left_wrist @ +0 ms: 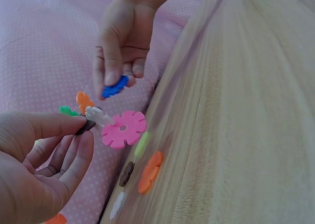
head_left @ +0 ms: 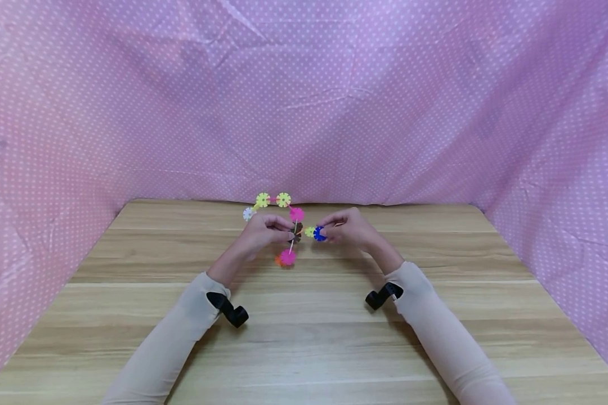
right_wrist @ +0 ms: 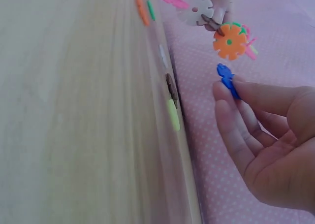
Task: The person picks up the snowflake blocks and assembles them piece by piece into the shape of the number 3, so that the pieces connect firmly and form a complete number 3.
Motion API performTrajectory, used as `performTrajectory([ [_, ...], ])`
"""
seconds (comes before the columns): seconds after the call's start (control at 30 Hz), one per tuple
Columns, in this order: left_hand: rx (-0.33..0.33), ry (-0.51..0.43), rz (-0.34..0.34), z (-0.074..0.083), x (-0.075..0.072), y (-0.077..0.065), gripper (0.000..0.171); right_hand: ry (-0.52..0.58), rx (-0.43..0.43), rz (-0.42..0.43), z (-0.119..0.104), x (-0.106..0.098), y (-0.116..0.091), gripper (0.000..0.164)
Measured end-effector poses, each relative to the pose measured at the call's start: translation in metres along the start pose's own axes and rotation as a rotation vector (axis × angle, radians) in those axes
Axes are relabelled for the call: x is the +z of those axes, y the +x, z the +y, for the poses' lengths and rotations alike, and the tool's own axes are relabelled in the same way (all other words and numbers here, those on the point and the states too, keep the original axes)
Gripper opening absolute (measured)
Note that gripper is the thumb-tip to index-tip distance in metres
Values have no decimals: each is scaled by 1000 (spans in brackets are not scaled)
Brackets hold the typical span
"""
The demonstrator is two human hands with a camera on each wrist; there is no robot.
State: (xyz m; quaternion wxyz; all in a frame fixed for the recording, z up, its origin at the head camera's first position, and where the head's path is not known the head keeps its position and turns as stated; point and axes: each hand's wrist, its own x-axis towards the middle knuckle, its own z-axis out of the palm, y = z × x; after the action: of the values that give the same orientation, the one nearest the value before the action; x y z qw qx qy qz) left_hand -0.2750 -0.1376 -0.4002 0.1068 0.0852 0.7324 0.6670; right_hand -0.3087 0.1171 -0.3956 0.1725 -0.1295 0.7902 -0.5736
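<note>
1. Left hand (head_left: 263, 234): thumb and fingertips nearly together, pinching the brown disc (left_wrist: 87, 127).
2. Pink disc (head_left: 288, 257): on the brown disc's near side.
3. Blue piece (head_left: 318, 234): right of the brown disc, apart.
4. Right hand (head_left: 353, 229): farther right, fingertips pinching the blue piece.

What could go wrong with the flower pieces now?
The blue piece could slip, because the right hand pinches it with its fingertips. The pink piece sticks out, so a bump might knock it loose. The left hand pinches a dark piece; the white piece joined to it might wobble.
</note>
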Motion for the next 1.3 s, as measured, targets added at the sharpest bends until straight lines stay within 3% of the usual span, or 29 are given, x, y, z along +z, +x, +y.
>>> performTrajectory([
  [0.33,32,49,-15,-3,-1,2,27,130,-26,64,-6,6,-2,26],
  [0.67,3,68,20,-3,-1,2,28,286,-6,92,-6,11,-2,24],
  [1.0,-14,64,26,-3,-1,3,28,273,-8,79,-6,14,-4,21],
  [1.3,36,84,2,-6,1,5,28,254,-24,53,-4,14,-4,25],
])
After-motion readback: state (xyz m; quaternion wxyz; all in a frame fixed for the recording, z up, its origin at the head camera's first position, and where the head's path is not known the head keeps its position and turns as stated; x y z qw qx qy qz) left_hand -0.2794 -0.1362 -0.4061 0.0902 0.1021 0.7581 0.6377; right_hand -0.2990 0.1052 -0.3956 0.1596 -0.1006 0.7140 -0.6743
